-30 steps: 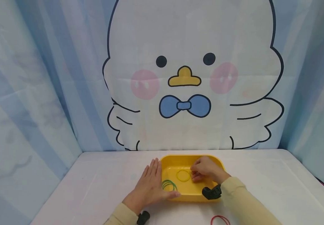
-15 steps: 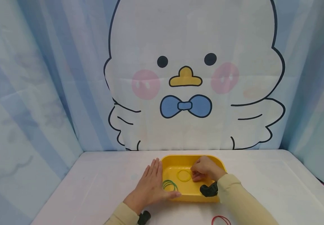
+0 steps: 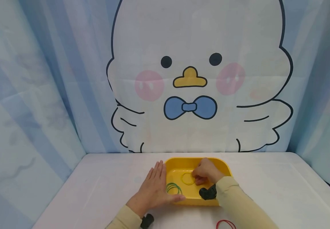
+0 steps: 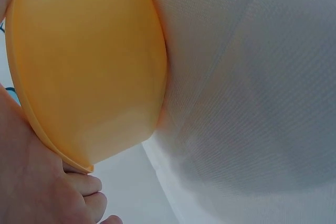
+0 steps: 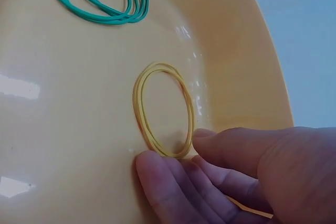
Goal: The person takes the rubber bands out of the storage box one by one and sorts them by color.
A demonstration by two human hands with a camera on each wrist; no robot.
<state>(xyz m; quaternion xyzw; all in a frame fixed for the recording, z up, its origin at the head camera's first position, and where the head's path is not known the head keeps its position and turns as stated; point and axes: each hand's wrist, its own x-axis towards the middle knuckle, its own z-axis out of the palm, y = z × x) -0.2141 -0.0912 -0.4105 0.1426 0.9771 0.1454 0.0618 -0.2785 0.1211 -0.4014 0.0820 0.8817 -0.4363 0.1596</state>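
A yellow tray (image 3: pixel 182 163) stands on the white table. My left hand (image 3: pixel 150 187) lies along its left wall, fingers straight, thumb on the front rim. Inside the tray, my right hand (image 3: pixel 207 171) has its fingers curled down, and its thumb and fingertips pinch the near end of some yellow rubber bands (image 5: pixel 138 103). These bands form an oval loop close over the tray floor. Several green rubber bands (image 5: pixel 123 20) lie in the tray's front left corner, beside the left thumb. The left wrist view is mostly filled by the tray's outer wall (image 4: pixel 94 72).
Red rubber bands (image 3: pixel 225 220) lie on the table in front of the tray, at the lower edge of the head view. Behind the table hangs a curtain (image 3: pixel 187 136) printed with a white cartoon bird. A black wrist camera (image 3: pixel 207 192) overlaps the tray's front.
My right hand and forearm have shifted slightly left in the tray, the fingertips now right at the yellow rubber bands. The left hand stays against the tray.
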